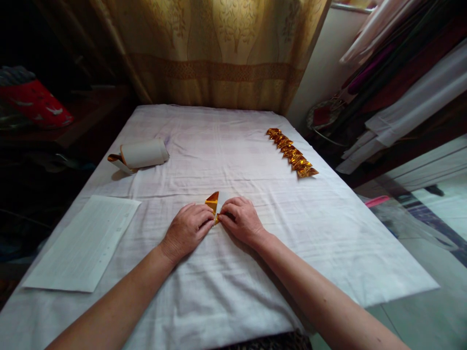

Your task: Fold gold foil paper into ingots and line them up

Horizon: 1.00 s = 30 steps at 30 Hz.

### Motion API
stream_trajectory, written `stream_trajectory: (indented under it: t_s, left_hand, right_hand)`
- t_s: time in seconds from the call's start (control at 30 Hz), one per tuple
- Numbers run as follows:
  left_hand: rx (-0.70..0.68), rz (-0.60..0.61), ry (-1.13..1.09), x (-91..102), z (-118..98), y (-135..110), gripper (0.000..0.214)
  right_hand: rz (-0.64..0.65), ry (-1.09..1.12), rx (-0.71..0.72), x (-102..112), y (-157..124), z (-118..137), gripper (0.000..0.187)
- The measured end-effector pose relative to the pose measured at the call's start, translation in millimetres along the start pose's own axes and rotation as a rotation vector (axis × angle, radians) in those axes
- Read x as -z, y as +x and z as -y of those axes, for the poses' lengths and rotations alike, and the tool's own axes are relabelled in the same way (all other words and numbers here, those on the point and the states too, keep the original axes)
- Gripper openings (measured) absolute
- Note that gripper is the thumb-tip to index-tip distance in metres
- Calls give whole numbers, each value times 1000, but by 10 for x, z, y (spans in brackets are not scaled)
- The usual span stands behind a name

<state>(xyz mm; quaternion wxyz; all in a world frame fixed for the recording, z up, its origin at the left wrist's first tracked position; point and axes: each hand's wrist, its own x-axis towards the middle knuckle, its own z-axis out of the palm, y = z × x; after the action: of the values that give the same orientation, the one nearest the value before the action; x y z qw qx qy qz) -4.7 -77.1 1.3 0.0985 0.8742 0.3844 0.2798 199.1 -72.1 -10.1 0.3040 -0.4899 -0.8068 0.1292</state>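
Observation:
Both hands meet over a small sheet of gold foil paper point(211, 203), partly folded, at the middle of the cloth-covered table. My left hand point(189, 224) has its fingers closed on the left side of the foil, pressing it near the cloth. With a pinch of thumb and forefinger, my right hand point(241, 218) grips the lower right corner. One pointed flap of the foil stands out above the fingers; the rest is hidden under them. To the far right lies a row of folded gold foil pieces point(292, 151), set close together.
A white roll point(144, 153) with a loose gold-lined end lies at the left back. Nearer me is a printed paper sheet point(85, 243). White cloth point(226, 301) covers the table. A patterned curtain point(219, 63) hangs behind, and clothes point(419, 97) hang at the right.

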Motion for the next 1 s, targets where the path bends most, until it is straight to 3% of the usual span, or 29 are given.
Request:
stream_trajectory:
  t_s: [0.67, 1.0]
  left_hand:
    - [188, 8, -15, -61, -163, 48, 13]
    - [183, 4, -47, -60, -168, 46, 10]
  right_hand:
    - [60, -17, -41, 32, 20, 10, 10]
    - [63, 116, 47, 32, 62, -172, 10]
